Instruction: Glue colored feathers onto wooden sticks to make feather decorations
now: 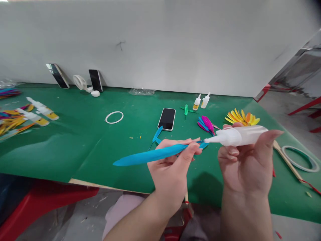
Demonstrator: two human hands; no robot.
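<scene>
My left hand (173,170) pinches a long blue feather (147,156) near its quill end, with the blade pointing left. My right hand (247,167) grips a white glue bottle (244,135) lying almost level. The bottle's nozzle meets the feather's quill tip, or comes very close to it. Just behind my left hand, smaller blue feathers (157,134) rest on the green table (100,147). Pink and blue feathers (207,124) lie beyond the bottle, beside a fan of yellow feathers (242,117).
A phone (167,118) lies mid-table, with a white ring (114,123) to its left. Two small glue bottles (197,102) stand near the grey partition (160,43). At right are a wooden stick (287,160) and a larger ring (316,165); more glue bottles (47,111) lie left.
</scene>
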